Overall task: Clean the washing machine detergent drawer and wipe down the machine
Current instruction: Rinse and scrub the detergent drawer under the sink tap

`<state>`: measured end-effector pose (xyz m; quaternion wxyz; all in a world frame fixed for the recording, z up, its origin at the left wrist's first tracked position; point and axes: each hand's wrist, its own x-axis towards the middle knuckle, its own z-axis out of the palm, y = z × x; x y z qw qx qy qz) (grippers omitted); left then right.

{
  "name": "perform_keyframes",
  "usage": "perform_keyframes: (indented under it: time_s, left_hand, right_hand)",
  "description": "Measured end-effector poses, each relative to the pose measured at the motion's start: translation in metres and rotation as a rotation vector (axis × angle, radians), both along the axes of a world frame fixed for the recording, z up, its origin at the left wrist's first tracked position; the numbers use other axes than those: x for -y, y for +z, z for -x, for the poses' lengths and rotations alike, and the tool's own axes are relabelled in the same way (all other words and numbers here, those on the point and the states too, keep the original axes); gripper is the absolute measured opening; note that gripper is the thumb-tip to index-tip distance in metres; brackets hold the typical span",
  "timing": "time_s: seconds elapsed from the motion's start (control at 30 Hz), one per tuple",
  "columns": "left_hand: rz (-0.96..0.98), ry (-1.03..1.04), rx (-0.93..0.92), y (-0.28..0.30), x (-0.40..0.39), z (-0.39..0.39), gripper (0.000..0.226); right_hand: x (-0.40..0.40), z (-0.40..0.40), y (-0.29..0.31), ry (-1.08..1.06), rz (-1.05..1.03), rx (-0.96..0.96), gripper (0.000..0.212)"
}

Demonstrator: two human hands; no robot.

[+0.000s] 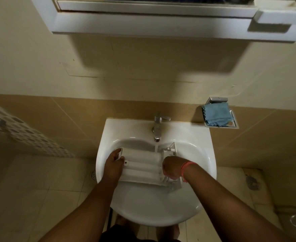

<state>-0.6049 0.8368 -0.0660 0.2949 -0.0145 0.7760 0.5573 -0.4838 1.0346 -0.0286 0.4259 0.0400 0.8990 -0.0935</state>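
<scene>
A white sink (192,137) hung on a tan tiled wall, its tap (157,127) running a thin stream onto the white detergent drawer (142,167), which lay across the basin, underside up. The left hand (113,167) gripped the drawer's left end, fingers curled over its edge. The right hand (172,169), a pink band at its wrist, was curled on the drawer's right end; its fingertips were hidden, so the exact hold was unclear. A blue cloth (216,114) lay in a wall-mounted metal holder (234,125) right of the tap. A white cabinet (161,20) overhead was cut off at the frame's top.
</scene>
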Motion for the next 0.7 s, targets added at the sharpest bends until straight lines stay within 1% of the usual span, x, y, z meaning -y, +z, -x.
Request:
perform_keyframes:
  time_s: [0.03,0.07,0.1,0.13,0.17,0.23,0.3,0.4,0.47,0.5,0.53,0.57,0.63,0.7]
  left_hand:
    - [0.002,-0.003,-0.005,0.000,0.000,0.000,0.044]
    - [0.003,-0.006,-0.011,-0.001,0.000,0.000,0.044]
    - [0.005,-0.006,-0.013,-0.001,0.001,0.000,0.043]
    - [0.007,-0.007,-0.016,0.001,0.001,0.000,0.043]
    - [0.010,-0.002,-0.018,0.001,0.001,0.000,0.043]
    - [0.011,0.014,-0.013,0.001,0.002,-0.001,0.043]
    - [0.003,0.026,-0.004,0.001,0.001,-0.001,0.042]
    - [0.003,0.027,-0.002,-0.001,0.000,0.001,0.040]
    - [0.031,0.017,-0.011,-0.001,0.000,0.000,0.041]
    - [0.035,0.014,-0.019,-0.001,0.001,-0.001,0.042]
    - [0.034,0.009,-0.023,0.000,0.001,-0.002,0.042]
    - [0.036,0.005,-0.028,0.001,0.001,-0.003,0.043]
    - [0.050,0.007,-0.034,0.002,0.002,-0.004,0.043]
    - [0.061,0.013,-0.030,0.001,0.003,-0.006,0.042]
  right_hand:
    - [0.004,0.000,-0.004,-0.217,0.035,-0.083,0.028]
    - [0.004,0.002,-0.009,-0.403,0.045,-0.210,0.033]
    - [0.005,0.004,-0.013,-0.539,0.002,-0.354,0.040]
    - [0.007,0.001,-0.018,-0.579,-0.072,-0.466,0.047]
    - [0.011,-0.003,-0.021,-0.574,-0.113,-0.511,0.051]
    - [0.034,-0.023,-0.028,-0.506,-0.114,-0.479,0.061]
    - [0.060,-0.054,-0.038,-0.480,-0.124,-0.558,0.072]
    - [0.080,-0.082,-0.038,-0.443,-0.158,-0.572,0.079]
    - [0.074,-0.071,-0.039,-0.486,-0.187,-0.632,0.084]
    - [0.066,-0.060,-0.040,-0.494,-0.180,-0.619,0.085]
    - [0.057,-0.046,-0.037,-0.515,-0.172,-0.550,0.084]
    - [0.049,-0.033,-0.034,-0.535,-0.181,-0.523,0.084]
    - [0.041,-0.019,-0.034,-0.495,-0.208,-0.503,0.086]
    - [0.044,-0.027,-0.037,-0.434,-0.193,-0.468,0.089]
